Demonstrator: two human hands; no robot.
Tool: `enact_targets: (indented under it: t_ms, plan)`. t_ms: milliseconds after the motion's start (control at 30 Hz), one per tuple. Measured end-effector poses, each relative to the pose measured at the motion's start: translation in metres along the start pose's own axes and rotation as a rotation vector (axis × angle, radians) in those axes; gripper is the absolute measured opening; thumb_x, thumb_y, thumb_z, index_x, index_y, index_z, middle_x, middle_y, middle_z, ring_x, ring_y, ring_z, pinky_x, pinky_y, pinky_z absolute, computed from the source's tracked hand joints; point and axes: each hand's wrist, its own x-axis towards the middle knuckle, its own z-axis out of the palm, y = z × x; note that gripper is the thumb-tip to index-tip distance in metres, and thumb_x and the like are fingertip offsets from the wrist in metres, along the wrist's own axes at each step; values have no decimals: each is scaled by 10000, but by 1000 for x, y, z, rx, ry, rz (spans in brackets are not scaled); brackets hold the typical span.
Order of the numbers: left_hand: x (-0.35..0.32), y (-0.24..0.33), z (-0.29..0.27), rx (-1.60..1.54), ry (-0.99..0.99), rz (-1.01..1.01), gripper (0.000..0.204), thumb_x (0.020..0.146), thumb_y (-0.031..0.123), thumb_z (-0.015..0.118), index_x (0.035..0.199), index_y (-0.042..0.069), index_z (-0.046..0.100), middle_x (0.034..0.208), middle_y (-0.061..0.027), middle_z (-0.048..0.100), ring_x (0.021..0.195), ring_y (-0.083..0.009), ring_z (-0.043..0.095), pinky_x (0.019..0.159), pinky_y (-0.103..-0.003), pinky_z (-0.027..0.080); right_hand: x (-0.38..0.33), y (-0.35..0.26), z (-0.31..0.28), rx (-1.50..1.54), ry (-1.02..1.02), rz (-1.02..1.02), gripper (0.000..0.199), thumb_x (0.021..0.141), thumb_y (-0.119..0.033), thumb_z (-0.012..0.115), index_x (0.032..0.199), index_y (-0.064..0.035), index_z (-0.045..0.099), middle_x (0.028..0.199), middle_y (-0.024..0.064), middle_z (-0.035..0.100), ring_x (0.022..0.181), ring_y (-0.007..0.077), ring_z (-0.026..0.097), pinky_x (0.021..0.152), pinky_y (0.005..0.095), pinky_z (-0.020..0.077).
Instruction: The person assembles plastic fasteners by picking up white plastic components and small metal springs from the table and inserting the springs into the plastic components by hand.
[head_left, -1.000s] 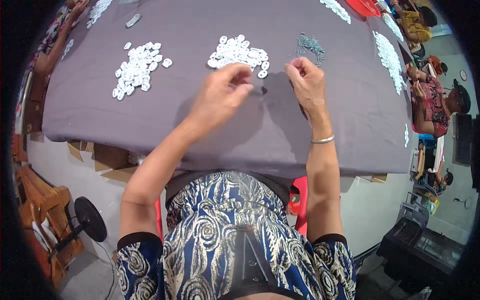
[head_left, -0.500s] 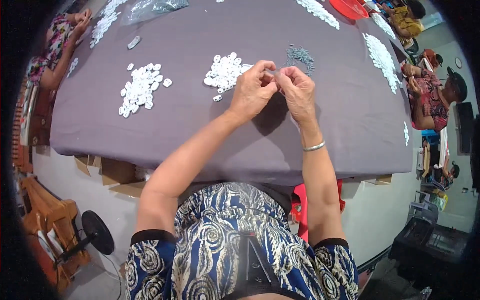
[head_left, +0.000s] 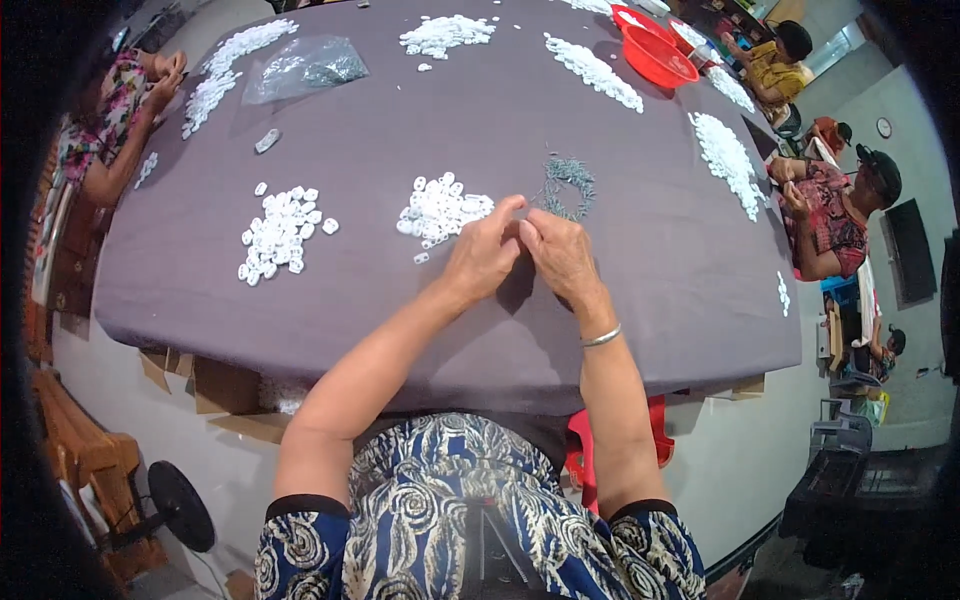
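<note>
Clear plastic makes up a bag point(head_left: 283, 80) holding small grey pieces point(head_left: 340, 70) far left on the cloth-covered table point(head_left: 390, 320); a red bowl point(head_left: 655, 70) stands far right, its contents hard to make out, and a cardboard box point(head_left: 225, 385) below the near edge holds something pale. Left hand point(head_left: 484, 258) and right hand point(head_left: 560, 255) curl inward, fingertips close together, but whether either pinches anything cannot be told. White pieces point(head_left: 438, 208) lie heaped just beyond the left hand, dark grey slivers point(head_left: 573, 171) just beyond the right.
</note>
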Motion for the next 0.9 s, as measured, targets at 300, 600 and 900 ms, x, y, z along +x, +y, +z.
enact_targets:
  t_ms: [300,600,900]
  plan:
    - [3,-1,0,-98,-16,16,452,780,-60,513,1224,12,486,938,-143,656,864,-204,648,781,-325,516,3,4,2,261,-22,83,203,920,-177,530,836,7,514,737,222,565,676,408,551,582,431,440]
    - [3,-5,1,-118,-8,-22,409,811,-29,593,1207,21,504,909,-105,648,809,-142,635,700,-263,514,0,10,6,435,51,56,142,934,-141,529,871,-13,531,639,88,531,567,174,500,530,323,415]
    - [3,-1,5,-137,110,46,348,791,-16,645,1130,25,576,849,-59,662,756,-107,629,656,-255,511,2,21,10,612,-18,286,223,900,-174,564,776,11,567,600,34,529,585,81,480,515,270,407]
